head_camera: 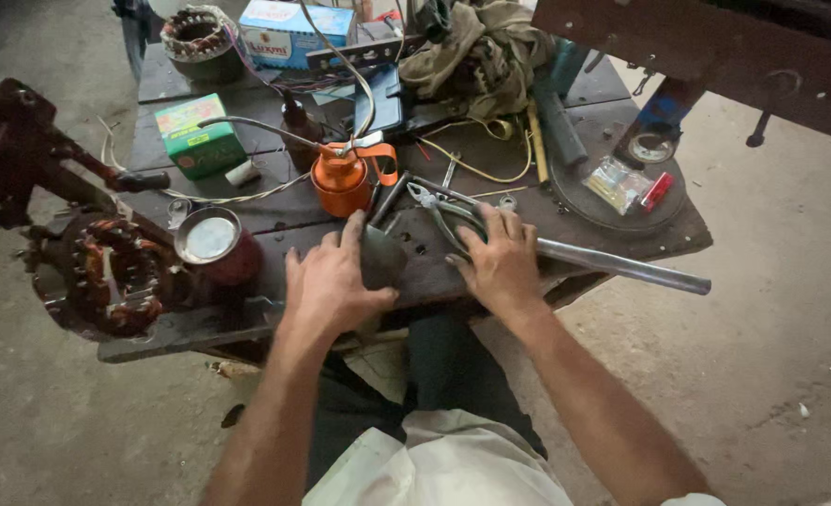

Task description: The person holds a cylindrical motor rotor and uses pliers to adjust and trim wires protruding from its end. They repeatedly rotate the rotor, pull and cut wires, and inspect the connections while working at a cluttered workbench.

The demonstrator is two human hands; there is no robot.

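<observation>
Head view looks down on a dark wooden desk (pixel 275 211) crowded with workshop things. Near the front edge, the left hand (pixel 331 281) lies flat with its fingers spread loose, gripping nothing; its thumb and forefinger touch a small dark grey piece (pixel 381 258), possibly a rounded metal part, though the dim light makes that hard to tell. Just to the right, the right hand (pixel 501 262) rests palm down over the handles of a pair of pliers (pixel 431 200), whose jaws point far-left. Its fingers are curled lightly over the handles, yet whether they truly clasp them cannot be told from this angle. A long steel pipe (pixel 621 266) runs from under that hand out past the desk's right edge.

Just beyond the hands stands an orange oil can (pixel 340 183) with a long thin spout reaching left. Left of the left hand sits a round maroon tin (pixel 214 245) with a pale lid, and left of it a copper-wound motor stator (pixel 111 276) at the desk's near-left corner. A green box (pixel 198 136) lies farther back, a blue and white box (pixel 293 33) at the far edge, and a crumpled rag (pixel 476 52) to its right.
</observation>
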